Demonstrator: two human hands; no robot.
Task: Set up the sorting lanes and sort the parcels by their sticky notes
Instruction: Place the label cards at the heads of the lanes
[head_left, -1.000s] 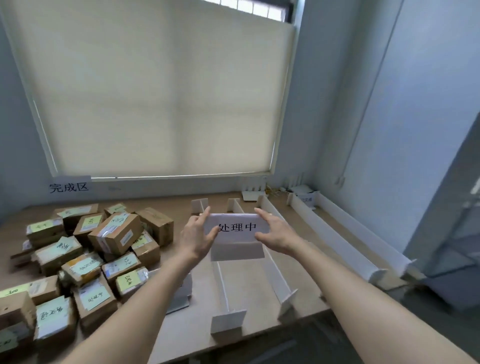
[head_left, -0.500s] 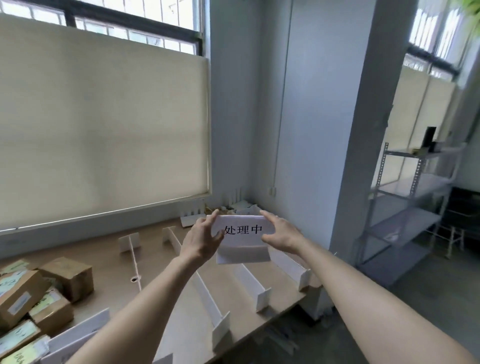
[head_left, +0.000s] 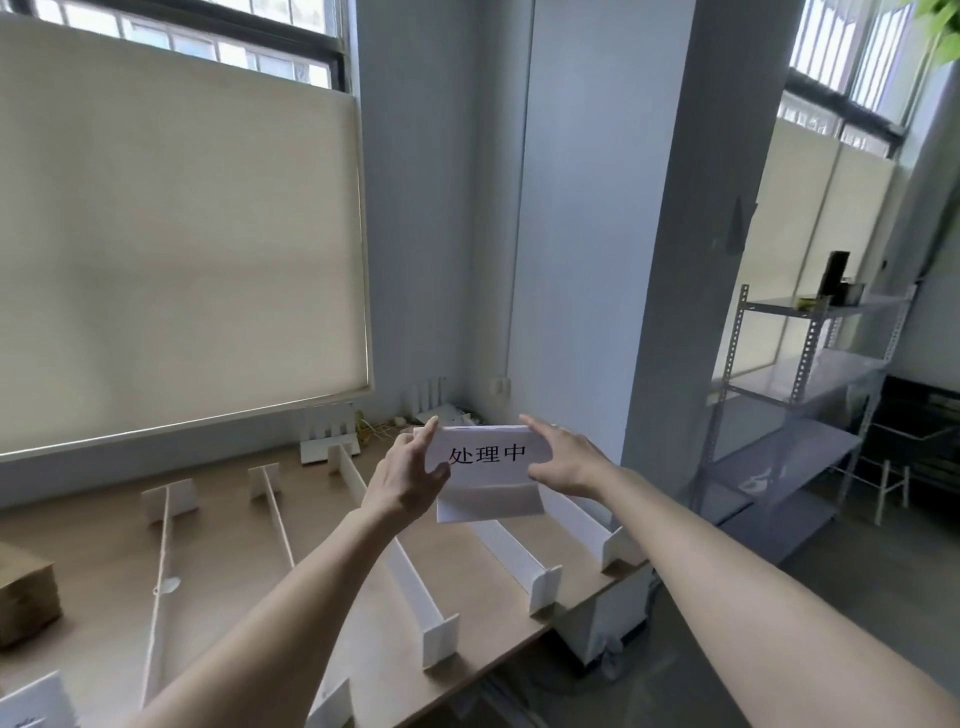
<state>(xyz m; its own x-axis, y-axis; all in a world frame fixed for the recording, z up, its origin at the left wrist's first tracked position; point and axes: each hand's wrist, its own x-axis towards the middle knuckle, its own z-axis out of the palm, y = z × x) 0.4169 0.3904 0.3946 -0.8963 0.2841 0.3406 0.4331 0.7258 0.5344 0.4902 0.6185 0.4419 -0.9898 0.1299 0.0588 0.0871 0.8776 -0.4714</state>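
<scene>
- Two bare hands held a folded white paper sign printed with the black characters 处理中 (head_left: 488, 470) up in the air, above the far right part of the light wooden bench (head_left: 104, 556).
- The left hand (head_left: 408, 475) had its grip on the sign's left edge, thumb in front across the lower corner and fingertips at the top edge.
- The right hand (head_left: 563, 460) met the sign's right edge with fingers spread and nearly straight, the forefinger along the top corner and the thumb below; this grip was loose, more a steadying touch than a pinch.
- The sign's lower half was bent along a crease and hung beneath the printed panel.
- Several long white foam-board dividers (head_left: 410, 577) stood on edge on the bench, running from the window side toward the near edge, each with a short cross-piece at its end; they marked out lanes beneath the raised sign.
- One brown cardboard parcel (head_left: 26, 597) sat at the bench's left edge, only partly in view.
- A cream roller blind (head_left: 176, 249) covered the window behind the bench, and a grey metal shelving rack (head_left: 800, 405) stood to the right beyond a wall pillar.
</scene>
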